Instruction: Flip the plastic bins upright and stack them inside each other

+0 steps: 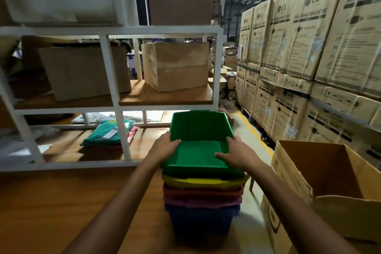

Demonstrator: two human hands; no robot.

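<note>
The left hand [166, 145] and right hand [237, 153] each take a side wall of the green bin [198, 126] in their grip, while the nested bins [203, 183] beneath mostly show only rims.

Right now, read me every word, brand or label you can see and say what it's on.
"LG": on the stacked cartons, right.
"WASHING MACHINE": same cartons.
Their small print and stickers: too blurred to read.
The green bin: no text seen.
The open carton: black mark, unreadable.
</note>
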